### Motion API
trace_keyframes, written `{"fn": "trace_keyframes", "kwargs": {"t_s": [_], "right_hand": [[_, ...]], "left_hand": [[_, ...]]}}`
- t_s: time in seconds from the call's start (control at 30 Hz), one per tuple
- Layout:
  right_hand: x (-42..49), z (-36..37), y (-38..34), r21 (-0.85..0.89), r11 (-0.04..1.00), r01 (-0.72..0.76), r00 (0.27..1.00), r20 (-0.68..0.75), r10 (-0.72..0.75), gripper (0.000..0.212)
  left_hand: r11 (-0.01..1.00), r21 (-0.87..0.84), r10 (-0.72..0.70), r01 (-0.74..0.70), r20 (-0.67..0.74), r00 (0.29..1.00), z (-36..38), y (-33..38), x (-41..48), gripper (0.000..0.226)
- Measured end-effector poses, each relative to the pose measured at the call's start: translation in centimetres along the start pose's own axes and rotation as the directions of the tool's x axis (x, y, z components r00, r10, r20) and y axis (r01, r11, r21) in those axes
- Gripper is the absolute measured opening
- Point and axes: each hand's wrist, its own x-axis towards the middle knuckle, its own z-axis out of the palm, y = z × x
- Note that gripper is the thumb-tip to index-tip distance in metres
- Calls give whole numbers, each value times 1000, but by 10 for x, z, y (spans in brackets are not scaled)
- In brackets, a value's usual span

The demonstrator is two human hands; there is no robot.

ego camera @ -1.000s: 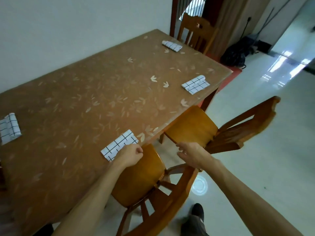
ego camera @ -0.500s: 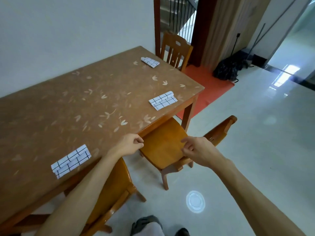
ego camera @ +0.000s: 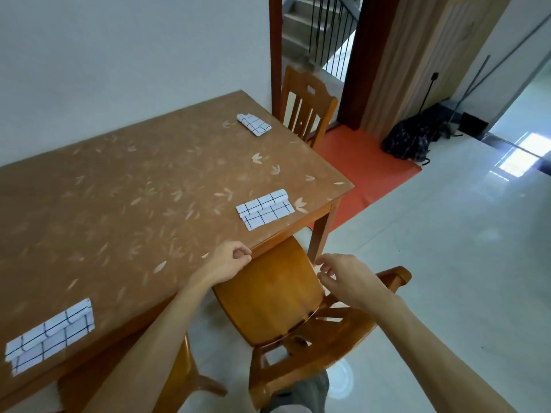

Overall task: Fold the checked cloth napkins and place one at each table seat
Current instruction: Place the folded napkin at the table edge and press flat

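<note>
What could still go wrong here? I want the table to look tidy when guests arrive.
The nearest napkin lies right at the table edge, so a brush from an arm or chair could knock it off. The middle napkin has a loose rolled end that may come undone. The chair stands pulled out and angled beneath both empty hands, left hand and right hand; pushing it in carelessly could jolt the table.

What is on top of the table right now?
Three folded checked napkins lie on the table: near left, front right, far end. Its left part lies outside the picture, so anything there is unseen.
</note>
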Motion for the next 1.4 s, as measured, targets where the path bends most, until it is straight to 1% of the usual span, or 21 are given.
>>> {"fn": "trace_keyframes", "kwargs": {"t_s": [0.07, 0.13, 0.27, 0.37, 0.43, 0.5, 0.57, 0.67, 0.77, 0.83, 0.9, 1.0, 1.1, 1.13, 1.23, 1.27, 1.33, 1.4], "right_hand": [[39, -9, 13, -46, 998, 34, 999, 26, -33, 33], [83, -18, 23, -75, 995, 60, 996, 65, -55, 32], [163, -27, 31, -100, 988, 120, 986, 131, -107, 29], [223, -25, 33, -71, 989, 133, 980, 159, -120, 34], [258, -18, 34, -55, 990, 131, 979, 163, -121, 35], [293, -7, 35, -48, 989, 140, 975, 178, -129, 39], [325, 3, 32, -71, 986, 152, 970, 202, -135, 44], [358, 17, 28, -159, 972, 173, 968, 209, -138, 50], [375, 31, 26, -215, 957, 193, 959, 250, -137, 58], [379, 38, 28, -237, 949, 206, 947, 293, -133, 59], [378, 44, 28, -244, 946, 213, 944, 302, -134, 57], [371, 52, 22, -237, 937, 256, 941, 284, -185, 53], [366, 59, 8, -215, 925, 312, 923, 297, -243, 50], [363, 62, 3, -234, 915, 328, 920, 298, -254, 51], [350, 68, -13, -368, 849, 379, 922, 225, -314, 64], [343, 69, -19, -375, 837, 398, 915, 227, -333, 70], [331, 78, -29, -327, 825, 461, 880, 289, -377, 72], [326, 91, -32, -302, 822, 483, 863, 323, -388, 73]], "left_hand": [[999, -37, -9, 8, -22, 1000, 4, 7, 33, 7], [999, -42, -29, 25, -81, 996, 8, 12, 68, 8], [996, 18, -82, 87, -197, 977, 9, 12, 119, 16], [990, 60, -110, 128, -248, 963, 13, 7, 158, 20], [992, 53, -95, 115, -288, 953, 17, 0, 180, 24], [994, 83, -45, 77, -334, 942, 19, -11, 202, 29], [991, 119, -12, 56, -346, 938, 20, -25, 223, 34], [989, 135, -13, 55, -295, 955, 23, -41, 247, 40], [990, 134, 1, 38, -279, 960, 28, -49, 255, 37], [989, 144, 24, 20, -297, 954, 31, -54, 252, 35], [989, 146, 26, 23, -327, 945, 33, -59, 247, 33], [984, 169, 14, 49, -351, 936, 34, -68, 232, 30], [981, 183, 6, 67, -371, 929, 32, -81, 212, 29], [979, 186, -2, 78, -378, 926, 30, -85, 206, 29], [965, 245, 18, 91, -411, 911, 31, -86, 195, 35], [958, 273, 38, 86, -420, 907, 32, -85, 192, 36], [951, 298, 66, 77, -441, 895, 33, -84, 192, 36], [958, 273, 49, 88, -457, 888, 32, -86, 193, 35]]}}
